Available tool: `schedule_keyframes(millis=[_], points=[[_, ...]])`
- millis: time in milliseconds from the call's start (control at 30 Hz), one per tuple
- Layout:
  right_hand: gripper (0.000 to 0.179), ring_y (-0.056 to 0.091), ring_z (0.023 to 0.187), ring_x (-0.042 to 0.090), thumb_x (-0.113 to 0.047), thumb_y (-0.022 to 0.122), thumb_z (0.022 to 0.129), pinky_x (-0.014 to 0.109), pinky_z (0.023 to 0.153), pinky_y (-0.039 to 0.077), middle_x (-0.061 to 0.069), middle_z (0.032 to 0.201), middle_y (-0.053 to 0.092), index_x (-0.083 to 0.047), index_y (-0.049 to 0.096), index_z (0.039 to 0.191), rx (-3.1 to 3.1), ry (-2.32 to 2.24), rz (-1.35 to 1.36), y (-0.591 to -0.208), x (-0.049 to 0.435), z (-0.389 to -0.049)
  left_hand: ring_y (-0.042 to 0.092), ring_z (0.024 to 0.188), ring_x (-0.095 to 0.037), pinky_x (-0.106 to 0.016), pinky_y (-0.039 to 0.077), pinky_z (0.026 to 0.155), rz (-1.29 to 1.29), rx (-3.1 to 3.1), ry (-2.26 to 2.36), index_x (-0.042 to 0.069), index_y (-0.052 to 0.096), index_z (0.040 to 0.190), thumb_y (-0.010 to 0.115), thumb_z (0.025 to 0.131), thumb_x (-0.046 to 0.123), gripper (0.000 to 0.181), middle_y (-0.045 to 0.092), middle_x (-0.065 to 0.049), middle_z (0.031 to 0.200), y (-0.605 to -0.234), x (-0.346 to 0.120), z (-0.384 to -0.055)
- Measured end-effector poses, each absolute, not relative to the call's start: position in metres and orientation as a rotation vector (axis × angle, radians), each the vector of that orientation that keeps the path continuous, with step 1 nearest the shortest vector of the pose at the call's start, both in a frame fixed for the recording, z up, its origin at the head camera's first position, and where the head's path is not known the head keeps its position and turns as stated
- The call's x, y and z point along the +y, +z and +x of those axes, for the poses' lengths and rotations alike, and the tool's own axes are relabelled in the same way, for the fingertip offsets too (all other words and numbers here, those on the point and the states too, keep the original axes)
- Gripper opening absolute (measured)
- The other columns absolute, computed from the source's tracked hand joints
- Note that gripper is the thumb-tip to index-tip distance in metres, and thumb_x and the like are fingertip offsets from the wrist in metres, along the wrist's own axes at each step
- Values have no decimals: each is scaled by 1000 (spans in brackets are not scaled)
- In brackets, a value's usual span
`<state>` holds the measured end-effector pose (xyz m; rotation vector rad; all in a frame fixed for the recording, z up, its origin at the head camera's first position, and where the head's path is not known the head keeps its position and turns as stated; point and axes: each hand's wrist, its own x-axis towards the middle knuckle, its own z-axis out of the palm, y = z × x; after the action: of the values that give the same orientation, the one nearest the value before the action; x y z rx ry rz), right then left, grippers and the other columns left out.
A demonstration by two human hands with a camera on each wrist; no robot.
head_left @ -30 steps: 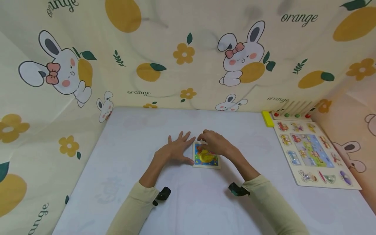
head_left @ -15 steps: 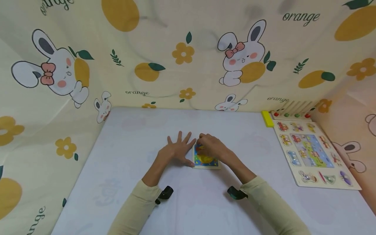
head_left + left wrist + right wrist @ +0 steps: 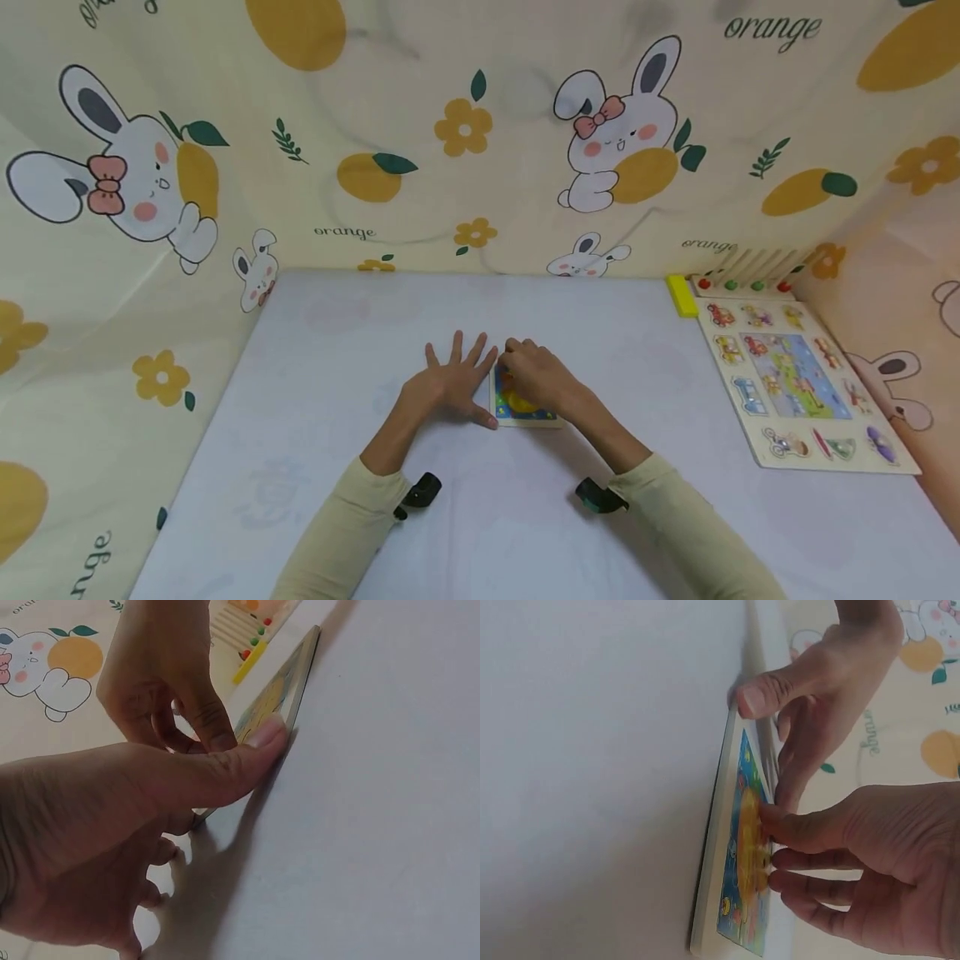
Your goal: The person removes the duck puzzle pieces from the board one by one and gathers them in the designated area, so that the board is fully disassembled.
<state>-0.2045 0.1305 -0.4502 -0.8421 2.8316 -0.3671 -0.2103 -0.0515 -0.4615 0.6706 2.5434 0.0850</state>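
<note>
Hands (image 3: 453,385) (image 3: 538,375) at picture puzzle (image 3: 718,847), "orange" lettering (image 3: 772,29) beyond

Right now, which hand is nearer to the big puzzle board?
Right. The right hand is at the small puzzle, to the left of the big puzzle board; the left hand is farther from that board, spread along the small puzzle's left edge.

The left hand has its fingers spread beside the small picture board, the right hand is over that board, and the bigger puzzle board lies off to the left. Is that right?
Not quite: the bigger puzzle board lies off to the right, as the head view shows. The rest about the left hand, right hand and small picture board holds.
</note>
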Motion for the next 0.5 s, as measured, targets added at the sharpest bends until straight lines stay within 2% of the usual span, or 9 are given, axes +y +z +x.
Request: schedule_keyframes(millis=[200, 400, 500], points=[[35, 59, 93, 24, -12, 82, 90, 39, 88, 58, 13, 109, 66, 2, 69, 120, 2864, -348, -900, -453, 129, -209, -12, 163, -46, -82, 10, 121, 649, 2528, 85, 21, 3, 170, 72, 84, 72, 122, -13, -7, 178, -461, -51, -209], [17, 54, 92, 23, -12, 83, 89, 39, 87, 53, 8, 103, 61, -6, 71, 99, 2844, -415, -854, -460, 132, -210, -13, 163, -44, -82, 9, 121, 640, 2536, 83, 21, 2, 170, 72, 83, 73, 123, -15, -6, 178, -464, -50, -208], [21, 55, 93, 23, -18, 84, 89, 41, 87, 53, 6, 102, 61, -8, 69, 100, 2863, -400, -819, -462, 135, -211, -14, 163, -44, -82, 8, 121, 634, 2535, 79, 22, 2, 170, 72, 83, 74, 123, -16, -5, 178, -466, -50, -209]])
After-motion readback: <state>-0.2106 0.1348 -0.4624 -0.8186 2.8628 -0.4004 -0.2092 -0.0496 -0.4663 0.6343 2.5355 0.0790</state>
